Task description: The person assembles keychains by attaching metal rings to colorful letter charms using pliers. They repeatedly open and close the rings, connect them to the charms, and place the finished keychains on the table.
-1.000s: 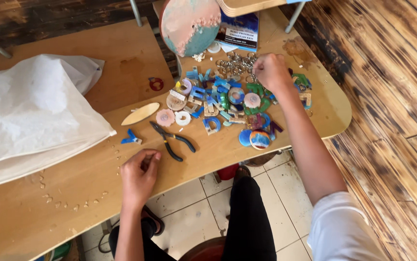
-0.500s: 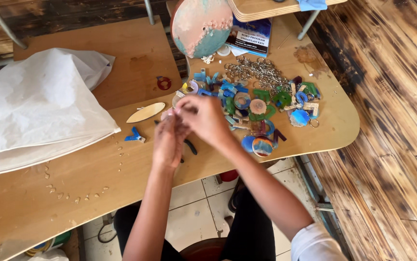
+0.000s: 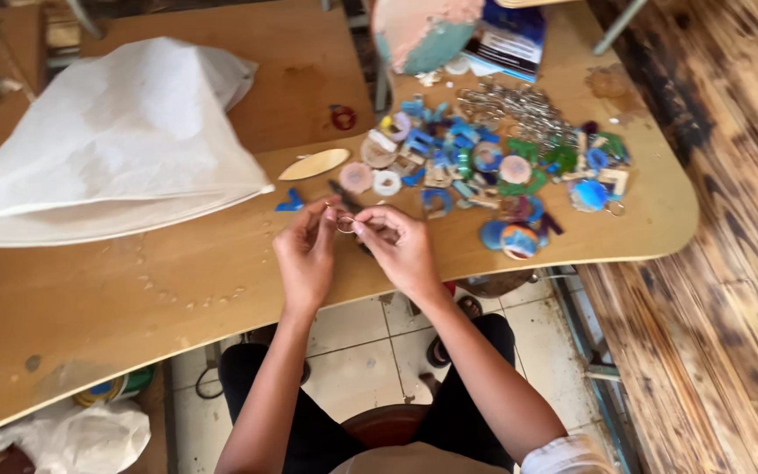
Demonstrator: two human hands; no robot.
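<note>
My left hand point(image 3: 306, 253) and my right hand point(image 3: 402, 247) meet above the near edge of the wooden table point(image 3: 177, 290). Between their fingertips they pinch a small metal ring point(image 3: 344, 223). Dark pliers point(image 3: 344, 197) lie on the table just behind the hands, partly hidden by them. Beyond the hands spreads a pile of small coloured pieces point(image 3: 484, 167), blue, green, pink and white. A heap of metal rings point(image 3: 519, 105) lies at the far side of that pile.
A large white bag point(image 3: 115, 149) covers the table's left part. A pale oval wooden piece point(image 3: 313, 164) and a small blue piece point(image 3: 290, 203) lie near it. A round pink and teal object point(image 3: 423, 31) and a booklet point(image 3: 506, 35) stand at the back. Wooden flooring point(image 3: 721, 263) runs on the right.
My right hand came back from the pile at the far right and my left hand rose off the table. Both now meet in the middle, holding a small ring.
</note>
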